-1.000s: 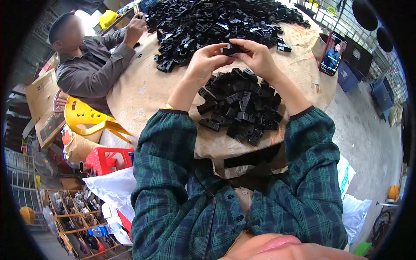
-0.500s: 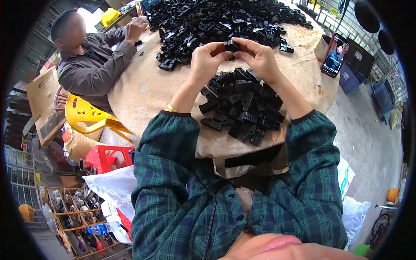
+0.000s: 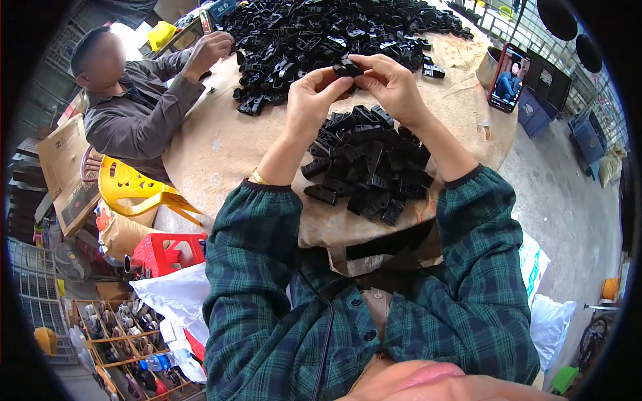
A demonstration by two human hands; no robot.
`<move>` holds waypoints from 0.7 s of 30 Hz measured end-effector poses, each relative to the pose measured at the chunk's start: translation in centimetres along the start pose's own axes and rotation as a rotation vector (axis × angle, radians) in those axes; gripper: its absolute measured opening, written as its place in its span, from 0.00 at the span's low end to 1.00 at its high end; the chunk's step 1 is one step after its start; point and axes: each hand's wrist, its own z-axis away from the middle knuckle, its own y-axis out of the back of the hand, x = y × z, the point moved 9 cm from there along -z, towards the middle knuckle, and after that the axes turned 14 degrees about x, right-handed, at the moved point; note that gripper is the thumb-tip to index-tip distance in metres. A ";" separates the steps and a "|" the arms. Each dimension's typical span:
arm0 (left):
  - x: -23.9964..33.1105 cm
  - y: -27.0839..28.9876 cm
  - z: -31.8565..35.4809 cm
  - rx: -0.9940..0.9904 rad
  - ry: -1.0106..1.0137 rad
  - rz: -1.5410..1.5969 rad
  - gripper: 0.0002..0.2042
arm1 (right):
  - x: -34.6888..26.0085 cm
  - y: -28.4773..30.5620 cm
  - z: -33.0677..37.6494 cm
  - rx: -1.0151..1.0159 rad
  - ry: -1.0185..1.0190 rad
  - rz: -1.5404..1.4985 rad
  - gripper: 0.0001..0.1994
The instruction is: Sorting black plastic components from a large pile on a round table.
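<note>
Between my fingertips, over the middle of the table, is a small black plastic part (image 3: 347,68). My left hand (image 3: 313,100) pinches its left side with thumb and fingers. On its other side my right hand (image 3: 389,90) is closed on the same part. Below my hands lies a smaller pile of black plastic parts (image 3: 374,164), nearer to me. Past my fingers spreads a large heap of similar black parts (image 3: 321,30), covering the far side of the table. The exact kind of part cannot be made out.
The round table (image 3: 234,154) wears a tan cloth. Across at the left sits a co-worker (image 3: 134,107), hands near the heap's edge. A phone (image 3: 509,79) stands at the table's right edge. A yellow chair (image 3: 137,187) and red stool (image 3: 164,257) stand at left.
The black part has tilted between my fingers, and both hands have shifted slightly to the left in view. The whole scene has shifted a little; the co-worker's hands have moved slightly.
</note>
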 end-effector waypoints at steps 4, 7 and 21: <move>-0.5 0.6 -0.5 -0.002 -0.044 -0.036 0.12 | -0.3 -0.1 0.1 -0.012 -0.001 -0.008 0.17; -0.1 0.4 -0.3 -0.005 -0.080 -0.123 0.12 | -0.8 -0.1 0.2 -0.020 0.068 -0.003 0.17; 0.8 -1.1 0.8 -0.013 0.065 0.388 0.12 | -4.1 0.2 0.1 0.096 0.378 0.206 0.25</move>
